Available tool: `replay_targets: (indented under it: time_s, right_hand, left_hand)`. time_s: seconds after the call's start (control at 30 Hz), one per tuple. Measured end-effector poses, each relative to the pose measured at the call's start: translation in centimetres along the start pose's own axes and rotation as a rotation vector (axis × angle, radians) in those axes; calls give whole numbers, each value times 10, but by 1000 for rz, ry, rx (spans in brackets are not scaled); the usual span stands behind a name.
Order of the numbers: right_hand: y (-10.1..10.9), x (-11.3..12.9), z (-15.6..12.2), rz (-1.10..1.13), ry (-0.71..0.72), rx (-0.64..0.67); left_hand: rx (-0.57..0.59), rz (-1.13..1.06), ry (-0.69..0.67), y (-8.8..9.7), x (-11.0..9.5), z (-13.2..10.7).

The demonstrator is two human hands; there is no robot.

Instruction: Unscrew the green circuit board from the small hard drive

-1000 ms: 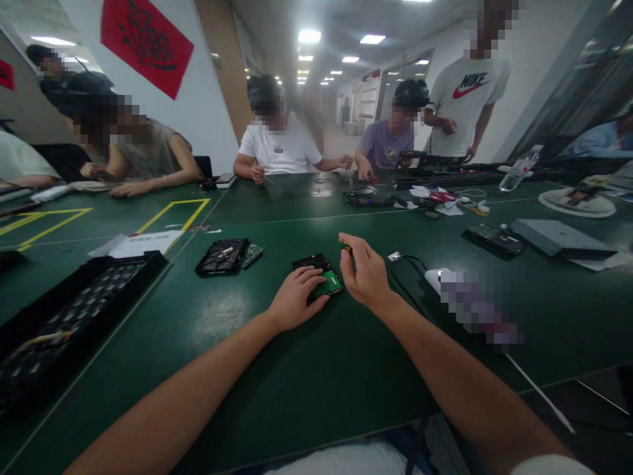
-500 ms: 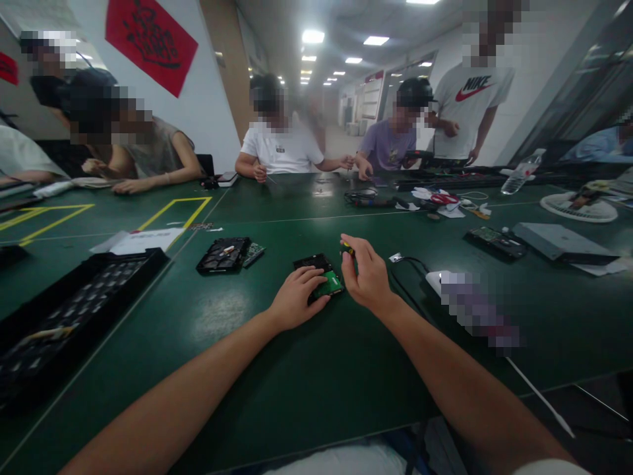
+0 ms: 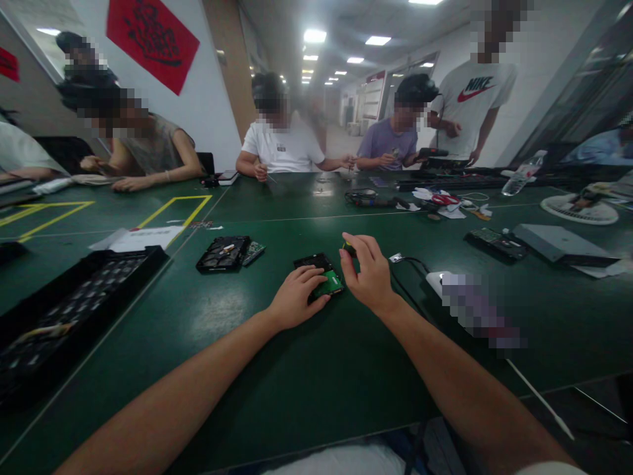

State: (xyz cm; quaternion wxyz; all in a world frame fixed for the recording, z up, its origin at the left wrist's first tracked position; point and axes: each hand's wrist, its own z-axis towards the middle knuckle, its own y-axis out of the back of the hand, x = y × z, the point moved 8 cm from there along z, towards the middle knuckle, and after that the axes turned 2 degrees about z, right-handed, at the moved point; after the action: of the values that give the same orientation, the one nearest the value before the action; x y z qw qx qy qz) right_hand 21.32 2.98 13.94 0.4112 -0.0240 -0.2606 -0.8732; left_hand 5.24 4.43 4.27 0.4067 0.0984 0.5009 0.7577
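A hard drive (image 3: 332, 284) with a green circuit board lies on the table in front of me. My left hand (image 3: 299, 295) grips it from the left, fingers over its top and thumb along the near edge, hiding part of it. Just right of the drive, raised over it, my right hand (image 3: 366, 272) pinches a small yellow-and-black screwdriver (image 3: 349, 248). Only a bit of its handle shows between the fingers; I cannot make out the shaft or whether it touches the drive. Further left lie an opened black drive casing (image 3: 222, 253) and a loose circuit board (image 3: 254, 253).
A long black tray (image 3: 84, 310) stands at the left. To the right are a cable (image 3: 413, 290), a blurred-out white device (image 3: 435, 282), another drive (image 3: 496, 244) and a grey metal box (image 3: 564, 243). A bottle (image 3: 524, 173) stands farther back. Several people sit or stand across the table.
My left hand stays on the drive. My right fingers have turned slightly around the screwdriver. Across the table, the person in purple has raised a hand from the tabletop.
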Motion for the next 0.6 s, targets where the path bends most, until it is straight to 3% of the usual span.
replay_targets:
  time_s: [0.6]
  right_hand:
    - [0,1,-1,83,5,2]
  left_hand:
    - [19,-21,34,-1,4,2]
